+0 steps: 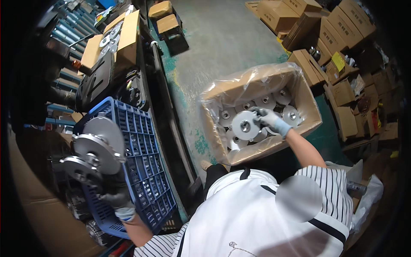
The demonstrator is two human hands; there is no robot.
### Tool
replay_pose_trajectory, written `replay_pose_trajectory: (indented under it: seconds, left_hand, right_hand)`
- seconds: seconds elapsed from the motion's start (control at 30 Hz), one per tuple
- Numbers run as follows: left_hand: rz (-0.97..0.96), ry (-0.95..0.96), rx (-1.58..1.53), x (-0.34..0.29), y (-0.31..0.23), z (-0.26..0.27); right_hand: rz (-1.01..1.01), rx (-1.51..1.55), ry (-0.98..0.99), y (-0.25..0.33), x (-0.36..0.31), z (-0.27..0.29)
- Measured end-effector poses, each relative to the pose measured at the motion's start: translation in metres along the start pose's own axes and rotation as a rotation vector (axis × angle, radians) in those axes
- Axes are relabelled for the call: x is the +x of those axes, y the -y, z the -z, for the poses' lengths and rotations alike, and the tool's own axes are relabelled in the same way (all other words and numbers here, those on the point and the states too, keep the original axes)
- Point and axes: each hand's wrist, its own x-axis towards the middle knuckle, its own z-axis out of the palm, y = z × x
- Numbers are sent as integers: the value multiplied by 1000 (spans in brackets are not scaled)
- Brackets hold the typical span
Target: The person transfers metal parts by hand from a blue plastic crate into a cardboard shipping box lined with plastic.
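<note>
Across the worn grey and green painted floor (209, 47), set low ahead of the body: an open brown cardboard box (307, 100) lined with loose clear plastic film (265, 154). To the left, next to a dark bench edge, a blue plastic lattice-walled crate (147, 169). Overlapping that crate in view, at least three round silver-grey metal parts (102, 132), whether inside or held over it hard to tell. At their lower end, a left hand in a dark grey glove with a pale cuff (117, 199), fingers partly bent; impossible to tell whether closed on the metal or merely resting against it. Over the box, a right hand in a grey glove with a pale blue cuff (272, 121), nearly closed, pinching the rim of a flat silver metal disc with a raised centre hub (245, 125). Just above other silver hubbed discs (291, 115) lying in the box, with hub side turned up. For good handling, best to grip firmly at the rim and hold the face steady. Move slowly past the film, probably apt to snag on edges, and avoid knocking neighbouring discs, likely to scratch. On the left, support from beneath against slipping.
</note>
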Motion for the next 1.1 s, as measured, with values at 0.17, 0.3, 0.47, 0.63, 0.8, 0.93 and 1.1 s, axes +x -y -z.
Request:
replay_pose_trajectory:
  seconds: [0.17,0.3,0.47,0.63,0.8,0.93,1.1]
  left_hand:
    - [142,-404,-102,-21,82,-127]
    - [169,-638,-1041,-57,123,-182]
    - [550,-469,-480,-75,147,-222]
    - [623,-573,-542,-96,171,-231]
    - [758,-611,-741,-101,201,-232]
    - [872,-566,-641,-96,231,-230]
    - [918,-480,-657,-95,256,-236]
  right_hand:
    - [-106,-149,211,-43,29,-10]
    - [-212,-482,315,-29,29,-23]
    - [324,-1362,182,-30,31,-38]
    - [315,-1367,221,-27,28,-25]
    - [-103,546,361,22,13,-4]
    - [98,529,568,46,-11,-3]
    - [-84,450,385,38,-19,6]
